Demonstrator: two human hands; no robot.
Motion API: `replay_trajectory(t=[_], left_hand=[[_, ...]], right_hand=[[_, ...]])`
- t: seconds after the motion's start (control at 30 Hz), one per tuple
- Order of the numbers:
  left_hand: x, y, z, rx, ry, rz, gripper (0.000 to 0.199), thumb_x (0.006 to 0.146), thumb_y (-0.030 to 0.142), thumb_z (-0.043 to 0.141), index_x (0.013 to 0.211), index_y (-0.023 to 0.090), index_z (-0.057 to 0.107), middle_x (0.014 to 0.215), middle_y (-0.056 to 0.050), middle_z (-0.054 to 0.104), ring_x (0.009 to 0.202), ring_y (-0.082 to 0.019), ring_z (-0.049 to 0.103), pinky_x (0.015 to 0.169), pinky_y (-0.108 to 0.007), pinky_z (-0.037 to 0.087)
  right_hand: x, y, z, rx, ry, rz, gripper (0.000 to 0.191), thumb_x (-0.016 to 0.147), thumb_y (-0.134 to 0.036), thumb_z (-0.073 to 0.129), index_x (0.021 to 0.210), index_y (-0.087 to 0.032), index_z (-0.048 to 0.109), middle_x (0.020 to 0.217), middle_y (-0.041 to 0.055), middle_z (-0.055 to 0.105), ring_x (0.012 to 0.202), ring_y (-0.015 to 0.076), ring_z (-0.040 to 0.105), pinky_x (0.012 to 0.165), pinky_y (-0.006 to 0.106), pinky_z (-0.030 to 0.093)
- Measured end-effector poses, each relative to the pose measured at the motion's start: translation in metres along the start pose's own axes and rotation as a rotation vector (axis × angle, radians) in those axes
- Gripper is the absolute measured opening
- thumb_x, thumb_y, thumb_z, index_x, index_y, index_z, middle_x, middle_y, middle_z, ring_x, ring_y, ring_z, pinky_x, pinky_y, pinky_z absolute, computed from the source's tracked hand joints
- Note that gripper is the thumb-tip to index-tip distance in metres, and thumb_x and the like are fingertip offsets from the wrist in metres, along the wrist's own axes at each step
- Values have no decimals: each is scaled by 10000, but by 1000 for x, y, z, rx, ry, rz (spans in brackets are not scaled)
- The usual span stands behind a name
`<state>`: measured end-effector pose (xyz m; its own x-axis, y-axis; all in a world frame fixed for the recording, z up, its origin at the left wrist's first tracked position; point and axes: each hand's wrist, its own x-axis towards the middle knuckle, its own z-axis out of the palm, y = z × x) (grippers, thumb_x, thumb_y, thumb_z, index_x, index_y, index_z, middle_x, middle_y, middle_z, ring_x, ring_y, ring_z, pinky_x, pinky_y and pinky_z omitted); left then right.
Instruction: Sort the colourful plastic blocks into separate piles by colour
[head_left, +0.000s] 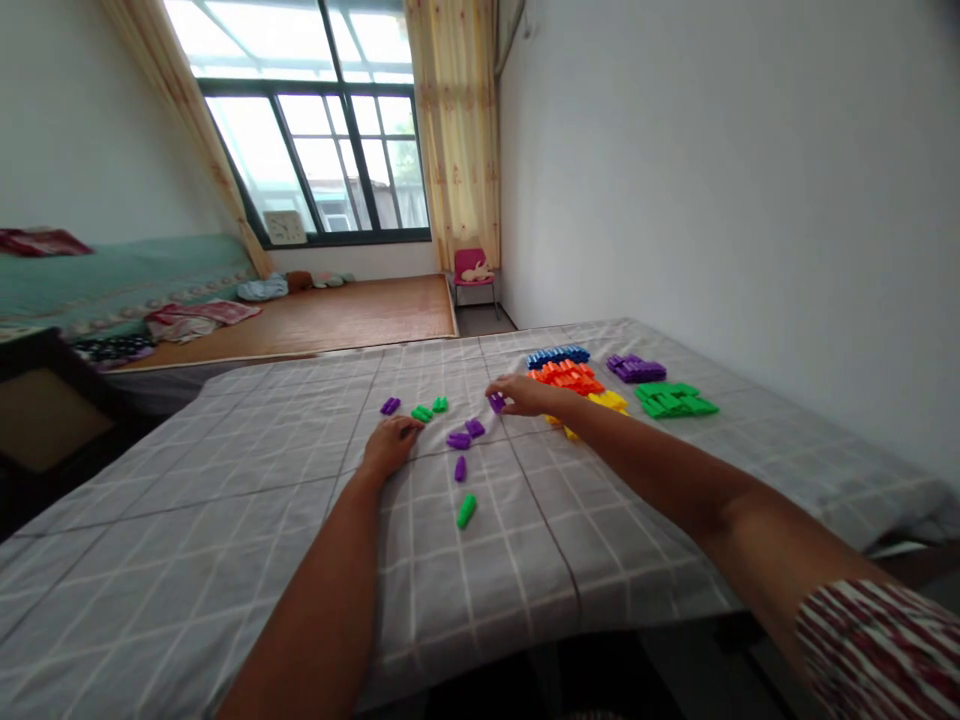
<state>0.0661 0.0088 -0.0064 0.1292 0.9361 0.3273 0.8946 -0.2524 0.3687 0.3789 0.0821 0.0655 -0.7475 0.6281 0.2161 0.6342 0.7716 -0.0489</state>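
Observation:
My right hand (521, 394) is closed with thumb and fingertips around a small purple plastic piece (496, 402), low over the sheet. My left hand (390, 446) rests on the sheet with its fingers curled together. Whatever it may hold is hidden. Just beyond its fingertips lies a green piece (421, 413), with another green piece (440, 404) beside it. A purple piece (390, 406) lies farther left. Between the hands are two purple pieces close together, (458, 440) the nearer one. Closer to me lie a single purple piece (460, 468) and a green piece (466, 511).
Stacks of similar pieces sit to the right: blue (559, 357), orange (566, 377), yellow (607, 401), purple (636, 369) and green (675, 400). My right forearm partly covers the yellow ones. A grey checked sheet (262, 470) covers the surface. A white wall (712, 200) borders the right.

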Motion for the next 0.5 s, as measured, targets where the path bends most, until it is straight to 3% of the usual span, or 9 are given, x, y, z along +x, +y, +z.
replay_trajectory(t=[0.1, 0.3, 0.4, 0.5], left_hand=[[0, 0, -2, 1, -3, -12, 289, 831, 284, 487, 966, 230, 736, 1058, -39, 726, 1028, -215, 637, 982, -353, 458], [0, -2, -4, -15, -28, -19, 308, 819, 338, 476, 959, 235, 731, 1069, -47, 724, 1043, -231, 634, 987, -373, 462], [1, -5, -4, -25, -25, -23, 303, 809, 354, 479, 953, 253, 726, 1079, -41, 722, 1052, -235, 632, 996, -378, 460], [1, -7, -3, -33, -15, -41, 290, 803, 369, 481, 942, 282, 720, 1072, -20, 725, 1051, -229, 632, 1004, -370, 455]], right_hand=[[-30, 44, -24, 60, 43, 55, 371, 746, -156, 662, 1116, -175, 672, 1095, 83, 689, 984, 187, 634, 869, 275, 487], [-97, 150, -74, -12, 147, 551, 353, 721, -222, 675, 1073, -207, 697, 990, 44, 716, 858, 178, 648, 783, 252, 502], [-121, 188, -83, -35, 141, 643, 345, 699, -227, 677, 1043, -224, 711, 910, 30, 720, 792, 182, 640, 718, 255, 503], [-133, 216, -76, -33, 109, 694, 358, 652, -204, 697, 1009, -231, 724, 822, 15, 716, 701, 170, 629, 646, 242, 492]])
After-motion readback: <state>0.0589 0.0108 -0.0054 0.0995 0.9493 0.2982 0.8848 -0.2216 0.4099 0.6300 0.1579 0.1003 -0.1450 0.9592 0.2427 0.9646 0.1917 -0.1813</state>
